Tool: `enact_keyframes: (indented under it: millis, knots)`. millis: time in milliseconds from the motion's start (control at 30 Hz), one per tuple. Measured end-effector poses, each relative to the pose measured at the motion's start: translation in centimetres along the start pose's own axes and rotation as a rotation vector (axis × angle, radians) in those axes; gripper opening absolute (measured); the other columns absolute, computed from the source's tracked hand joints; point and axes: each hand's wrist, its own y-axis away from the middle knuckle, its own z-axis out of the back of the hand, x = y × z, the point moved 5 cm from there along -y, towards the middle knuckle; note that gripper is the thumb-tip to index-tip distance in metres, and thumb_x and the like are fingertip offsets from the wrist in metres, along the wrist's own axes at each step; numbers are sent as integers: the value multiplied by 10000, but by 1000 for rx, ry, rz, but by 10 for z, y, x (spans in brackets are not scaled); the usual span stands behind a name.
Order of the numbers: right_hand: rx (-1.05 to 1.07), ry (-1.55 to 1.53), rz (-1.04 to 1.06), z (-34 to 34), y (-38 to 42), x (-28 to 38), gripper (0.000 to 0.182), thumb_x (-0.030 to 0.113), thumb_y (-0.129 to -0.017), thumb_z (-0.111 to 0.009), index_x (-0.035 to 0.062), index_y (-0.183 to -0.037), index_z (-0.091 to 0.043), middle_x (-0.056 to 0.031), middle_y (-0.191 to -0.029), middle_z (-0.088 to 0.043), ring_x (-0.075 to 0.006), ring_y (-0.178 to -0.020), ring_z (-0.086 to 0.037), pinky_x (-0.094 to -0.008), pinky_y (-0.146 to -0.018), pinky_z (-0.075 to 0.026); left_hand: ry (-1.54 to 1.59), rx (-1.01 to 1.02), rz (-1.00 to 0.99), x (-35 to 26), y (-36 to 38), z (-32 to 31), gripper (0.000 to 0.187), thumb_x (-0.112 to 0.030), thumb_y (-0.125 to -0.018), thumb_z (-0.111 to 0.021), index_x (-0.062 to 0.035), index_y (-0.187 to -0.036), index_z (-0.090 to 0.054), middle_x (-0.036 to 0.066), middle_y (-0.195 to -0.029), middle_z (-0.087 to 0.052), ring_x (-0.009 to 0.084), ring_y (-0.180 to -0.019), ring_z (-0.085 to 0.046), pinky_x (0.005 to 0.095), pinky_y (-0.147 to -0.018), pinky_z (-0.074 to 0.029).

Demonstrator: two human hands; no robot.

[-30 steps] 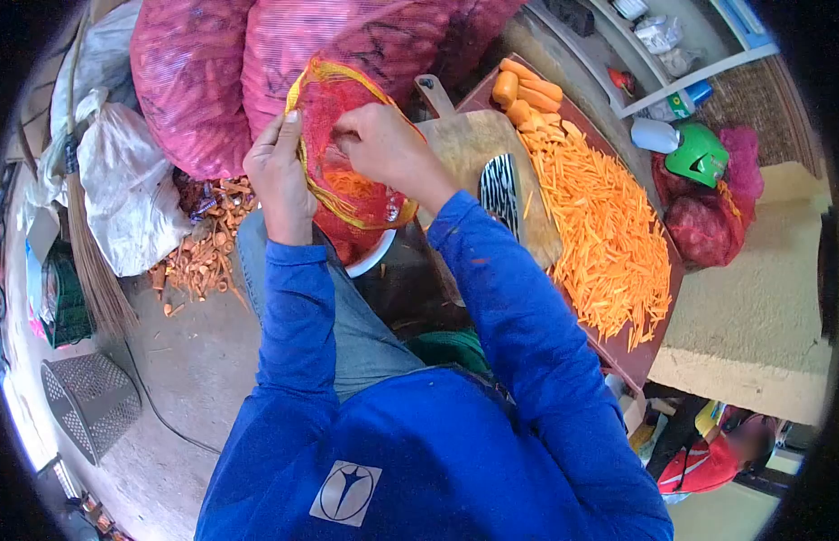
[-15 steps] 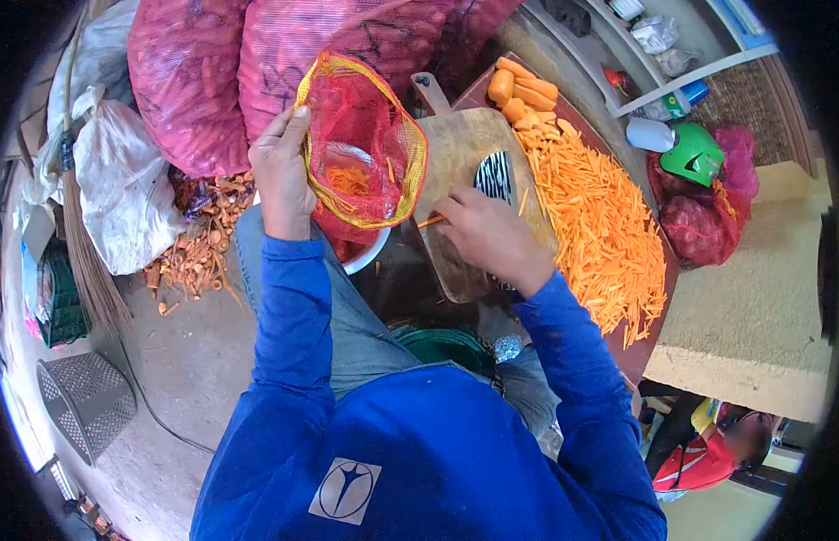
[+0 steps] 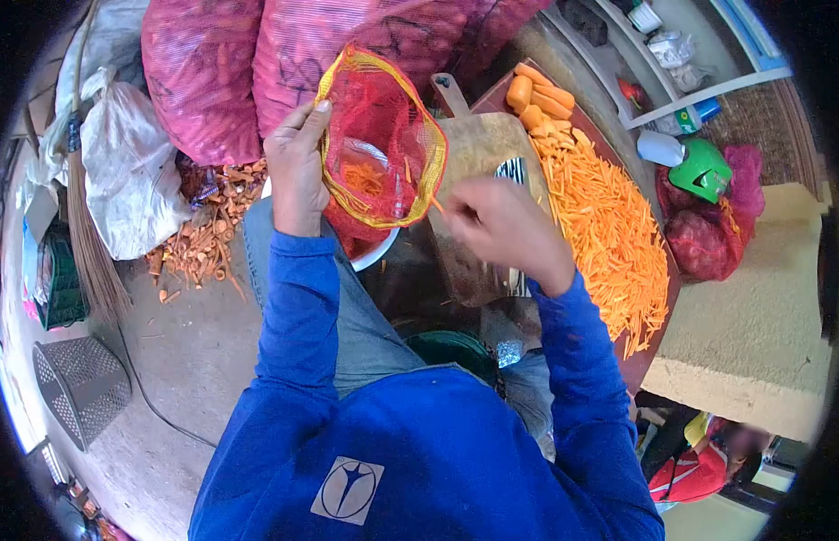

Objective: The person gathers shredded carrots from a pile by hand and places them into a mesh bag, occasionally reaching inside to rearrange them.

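Note:
My left hand (image 3: 298, 171) grips the yellow rim of a red mesh bag (image 3: 370, 113), its mouth held wide. Carrot sticks (image 3: 361, 178) show inside, above a white bowl (image 3: 376, 256) that the bag partly hides. Beside the rim, my right hand (image 3: 509, 227) is closed, a thin carrot stick (image 3: 437, 206) poking from its fingertips toward the bag. Under that hand lies a wooden cutting board (image 3: 478, 135). A knife with a black-and-white striped blade (image 3: 509, 169) rests on it, partly covered by the hand.
A large pile of carrot sticks (image 3: 609, 243) covers the red-brown table at right, with whole peeled carrots (image 3: 550, 93) behind. Full pink mesh sacks (image 3: 198, 81) stand at the back. Carrot scraps (image 3: 203, 239) lie on the floor at left. A person in red (image 3: 690, 478) is at lower right.
My right hand has lifted from over the board toward the bag's rim, bringing the carrot stick along. My left hand still holds the bag; the whole view has shifted slightly.

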Motion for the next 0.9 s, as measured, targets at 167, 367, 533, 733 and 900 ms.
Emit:
enact_keyframes:
  millis: [167, 367, 533, 733, 900]
  knots:
    - [-471, -121, 101, 15, -27, 2, 198, 193, -909, -598, 5, -898, -658, -212, -842, -653, -391, -786, -645, -453, -678, -503, 36, 8, 4, 1, -2, -2, 202, -53, -950, -611, 63, -1107, -661, 113, -1012, -708, 157, -867, -679, 263, -785, -535]
    - [-551, 27, -291, 36, 38, -81, 268, 269, -896, -638, 7, -864, -681, -211, -809, -660, -396, -770, -653, -459, -676, -515, 70, -1, 19, -3, 0, 4, 197, -50, -951, -606, 61, -1104, -662, 108, -1010, -708, 155, -880, -677, 269, -796, -536]
    - [-291, 349, -631, 17, 79, -122, 345, 345, -884, -637, 11, -800, -667, -227, -807, -663, -409, -780, -655, -502, -691, -515, 43, 18, 5, 2, 0, -2, 201, -55, -950, -608, 62, -1104, -663, 103, -1005, -706, 149, -875, -673, 267, -796, -530]
    - [-331, 322, -677, -7, 90, -158, 275, 279, -837, -633, 14, -775, -665, -243, -825, -663, -420, -815, -652, -510, -714, -513, -2, 26, 32, 6, -1, -4, 218, -56, -951, -604, 68, -1123, -655, 111, -1016, -706, 153, -869, -676, 265, -802, -528]
    - [-244, 270, -754, -2, 98, -157, 234, 236, -768, -626, 10, -784, -683, -239, -819, -669, -407, -800, -665, -478, -720, -527, 22, 24, 36, 6, -2, -3, 227, -47, -947, -601, 70, -1137, -648, 114, -1019, -708, 153, -866, -678, 262, -791, -531]
